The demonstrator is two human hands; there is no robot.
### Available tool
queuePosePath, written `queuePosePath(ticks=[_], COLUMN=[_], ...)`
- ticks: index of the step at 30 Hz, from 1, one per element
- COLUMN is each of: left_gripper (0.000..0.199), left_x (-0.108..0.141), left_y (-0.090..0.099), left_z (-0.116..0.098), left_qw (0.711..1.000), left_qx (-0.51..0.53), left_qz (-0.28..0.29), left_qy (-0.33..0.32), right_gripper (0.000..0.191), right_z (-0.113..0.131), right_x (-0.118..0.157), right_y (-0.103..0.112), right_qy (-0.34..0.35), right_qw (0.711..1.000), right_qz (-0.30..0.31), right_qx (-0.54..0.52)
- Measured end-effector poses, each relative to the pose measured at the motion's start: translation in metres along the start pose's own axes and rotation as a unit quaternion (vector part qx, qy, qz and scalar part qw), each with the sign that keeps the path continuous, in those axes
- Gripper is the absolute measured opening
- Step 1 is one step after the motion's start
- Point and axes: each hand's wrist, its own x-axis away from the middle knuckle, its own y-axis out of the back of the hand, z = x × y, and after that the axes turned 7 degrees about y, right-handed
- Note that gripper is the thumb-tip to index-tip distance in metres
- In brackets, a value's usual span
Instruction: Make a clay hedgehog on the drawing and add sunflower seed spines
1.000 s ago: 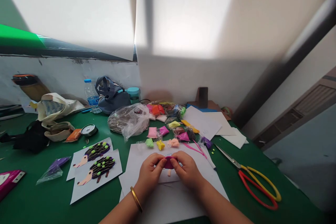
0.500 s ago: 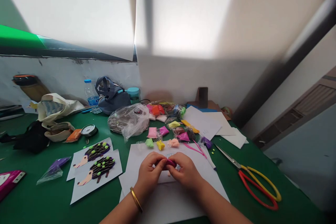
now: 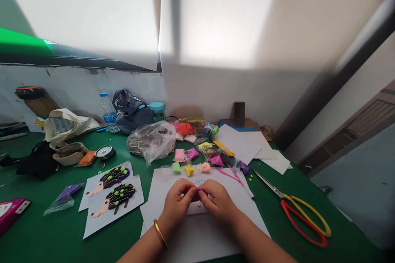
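Note:
Between the fingertips of both hands is a small piece of dark pink modelling clay [image 3: 198, 189], mostly covered by the fingers. My left hand [image 3: 179, 201], with a gold bangle on its wrist, pinches one side of it. The other side is pinched by my right hand [image 3: 217, 200]. Both hands are over white paper [image 3: 163, 189], where part of a drawing shows behind the fingers. Just beyond them on the sheet are green clay [image 3: 175, 167], yellow clay [image 3: 189, 169] and peach clay [image 3: 204, 167].
Large scissors [image 3: 282, 195] with red and yellow handles lie on the right. Two hedgehog pictures [image 3: 121, 194] lie left, near a purple clay packet [image 3: 68, 191]. Several clay packets [image 3: 216, 160], a plastic bag [image 3: 152, 139] and a blue bag [image 3: 132, 115] are at the back.
The pink clay between my fingertips shows less and looks thinner than before. Both hands stay in almost the same place.

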Motion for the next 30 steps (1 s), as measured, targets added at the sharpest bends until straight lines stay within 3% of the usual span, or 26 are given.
queuePosePath(ticks=[6, 9, 14, 22, 30], left_gripper=[0.025, 0.015, 0.016, 0.017, 0.022], left_x=[-0.001, -0.002, -0.002, 0.001, 0.0], left_y=[-0.002, -0.003, -0.003, -0.003, -0.002], left_z=[0.003, 0.003, 0.003, 0.005, 0.006], left_qw=[1.0, 0.999, 0.998, 0.998, 0.998], left_qx=[-0.001, -0.022, -0.053, -0.056, -0.052], left_qz=[0.007, 0.014, 0.012, 0.02, 0.026], left_qy=[0.03, 0.019, -0.018, 0.002, 0.008], right_gripper=[0.036, 0.036, 0.03, 0.031, 0.024], right_z=[-0.004, -0.006, -0.009, -0.009, -0.011], right_x=[0.002, 0.003, 0.004, 0.004, 0.004], right_y=[0.002, 0.0, -0.003, -0.003, -0.002], right_qy=[-0.005, -0.011, -0.02, -0.034, -0.027], right_qw=[0.999, 0.999, 0.998, 0.995, 0.998], right_qz=[-0.032, -0.04, -0.059, -0.097, -0.06], right_qx=[-0.008, -0.008, -0.01, -0.004, -0.021])
